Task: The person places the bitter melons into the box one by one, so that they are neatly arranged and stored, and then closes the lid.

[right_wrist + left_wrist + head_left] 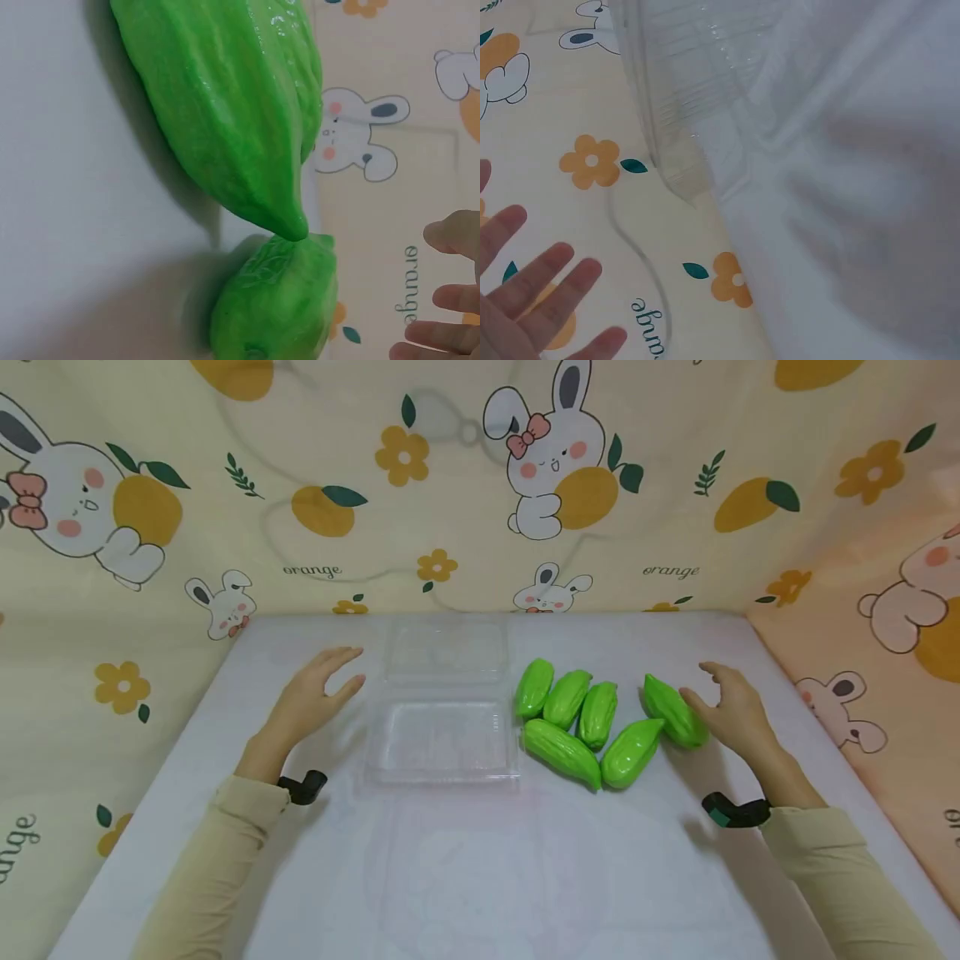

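Note:
My left hand [311, 697] hovers over the table to the left of a clear plastic clamshell box [442, 739], fingers spread and holding nothing. The box lies with its lid [447, 650] folded back toward the wall. Right of it lie several bright green, ridged bitter melons [560, 752], grouped close together. My right hand [735, 706] is beside the rightmost bitter melon [672, 710], its thumb near that melon and its fingers loosely bent. In the right wrist view, the fingers [442, 337] are apart from a large green melon [217, 105] and a second one [277, 300].
A white table [465, 868] carries everything. Behind it hangs a cream cloth [450, 510] printed with rabbits, oranges and flowers, which also rises along both sides. Dark wrist cameras [303, 787] sit on both wrists.

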Tool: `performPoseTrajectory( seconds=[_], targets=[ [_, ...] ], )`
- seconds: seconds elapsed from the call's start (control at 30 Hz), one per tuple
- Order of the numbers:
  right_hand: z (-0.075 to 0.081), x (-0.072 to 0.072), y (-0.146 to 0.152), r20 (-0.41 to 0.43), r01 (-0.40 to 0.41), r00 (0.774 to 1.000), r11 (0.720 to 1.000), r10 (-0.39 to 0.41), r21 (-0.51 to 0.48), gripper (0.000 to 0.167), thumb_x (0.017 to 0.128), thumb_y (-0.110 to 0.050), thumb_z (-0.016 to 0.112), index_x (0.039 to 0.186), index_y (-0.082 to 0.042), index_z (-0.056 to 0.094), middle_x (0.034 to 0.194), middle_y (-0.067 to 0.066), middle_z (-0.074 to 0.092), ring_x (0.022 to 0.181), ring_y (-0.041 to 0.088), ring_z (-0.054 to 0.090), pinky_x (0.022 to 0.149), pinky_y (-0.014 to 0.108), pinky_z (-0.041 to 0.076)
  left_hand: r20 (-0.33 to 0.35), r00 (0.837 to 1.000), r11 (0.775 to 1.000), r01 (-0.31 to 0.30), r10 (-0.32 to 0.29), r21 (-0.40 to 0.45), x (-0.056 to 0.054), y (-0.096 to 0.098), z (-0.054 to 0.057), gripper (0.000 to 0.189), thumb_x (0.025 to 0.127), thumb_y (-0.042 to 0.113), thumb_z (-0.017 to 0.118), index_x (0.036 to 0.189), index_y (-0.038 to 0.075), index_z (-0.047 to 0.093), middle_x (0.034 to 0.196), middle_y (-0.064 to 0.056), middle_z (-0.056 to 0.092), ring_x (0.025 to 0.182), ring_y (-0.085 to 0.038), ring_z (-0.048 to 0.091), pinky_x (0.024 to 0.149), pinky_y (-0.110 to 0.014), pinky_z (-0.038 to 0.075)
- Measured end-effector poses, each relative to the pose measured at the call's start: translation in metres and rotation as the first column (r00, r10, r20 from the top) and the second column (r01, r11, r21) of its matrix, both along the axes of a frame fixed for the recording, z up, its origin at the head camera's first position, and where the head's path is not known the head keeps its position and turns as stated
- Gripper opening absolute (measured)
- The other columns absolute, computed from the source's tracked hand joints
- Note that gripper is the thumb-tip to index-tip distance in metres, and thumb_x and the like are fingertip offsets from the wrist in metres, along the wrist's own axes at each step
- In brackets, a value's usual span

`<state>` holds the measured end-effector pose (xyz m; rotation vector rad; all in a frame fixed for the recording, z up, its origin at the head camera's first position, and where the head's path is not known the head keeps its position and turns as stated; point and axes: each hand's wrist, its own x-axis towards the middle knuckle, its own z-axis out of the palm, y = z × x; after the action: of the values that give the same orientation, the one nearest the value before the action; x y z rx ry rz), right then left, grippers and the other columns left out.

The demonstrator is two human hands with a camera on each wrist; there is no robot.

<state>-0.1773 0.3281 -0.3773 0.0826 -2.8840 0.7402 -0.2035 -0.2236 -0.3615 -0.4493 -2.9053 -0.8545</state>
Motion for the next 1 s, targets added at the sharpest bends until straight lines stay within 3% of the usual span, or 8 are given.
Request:
performPoseTrajectory(
  seconds=[0.27, 0.43, 0.73, 1.0],
  targets=[
    [-0.003, 0.002, 0.009, 0.047, -0.029, 0.999, 0.999, 0.028, 0.022, 0.059, 0.098, -0.026, 0.054, 0.136, 0.016, 0.038, 0.133, 0.042, 0.043, 0.117, 0.056, 0.045, 0.09, 0.069, 0.041, 0.102, 0.992, 0.976, 0.048, -0.071, 0.211, -0.001, -0.005, -0.02, 0.053, 0.098, 0.033, 0.055, 0.145, 0.012, 0.043, 0.152, -0.015, 0.042, 0.136, -0.037, 0.043, 0.113, -0.061, 0.03],
    [-0.009, 0.0, 0.014, 0.085, -0.049, 0.995, 0.998, 0.046, 0.037, 0.06, 0.097, -0.028, 0.056, 0.136, 0.015, 0.039, 0.131, 0.041, 0.046, 0.115, 0.056, 0.048, 0.089, 0.067, 0.044, 0.179, 0.979, 0.963, 0.048, -0.098, 0.267, 0.001, -0.012, -0.028, 0.052, 0.099, 0.033, 0.054, 0.147, 0.016, 0.041, 0.153, -0.014, 0.04, 0.137, -0.037, 0.043, 0.115, -0.061, 0.028],
    [-0.013, -0.006, 0.014, 0.209, -0.087, 0.975, 0.996, 0.081, 0.019, 0.066, 0.098, -0.035, 0.054, 0.139, 0.013, 0.035, 0.137, 0.038, 0.044, 0.12, 0.057, 0.047, 0.093, 0.066, 0.044, 0.266, 0.933, 0.928, 0.145, -0.244, 0.343, 0.0, -0.022, -0.04, 0.056, 0.097, 0.026, 0.058, 0.148, 0.015, 0.039, 0.153, -0.019, 0.04, 0.134, -0.04, 0.048, 0.113, -0.06, 0.032],
    [-0.016, -0.011, 0.014, 0.251, -0.097, 0.964, 0.995, 0.092, 0.01, 0.069, 0.097, -0.038, 0.055, 0.14, 0.012, 0.035, 0.139, 0.038, 0.042, 0.123, 0.056, 0.046, 0.095, 0.066, 0.043, 0.308, 0.904, 0.899, 0.157, -0.298, 0.41, -0.002, -0.026, -0.047, 0.066, 0.092, 0.021, 0.065, 0.15, 0.013, 0.035, 0.151, -0.023, 0.041, 0.13, -0.042, 0.051, 0.106, -0.057, 0.042]
  ],
)
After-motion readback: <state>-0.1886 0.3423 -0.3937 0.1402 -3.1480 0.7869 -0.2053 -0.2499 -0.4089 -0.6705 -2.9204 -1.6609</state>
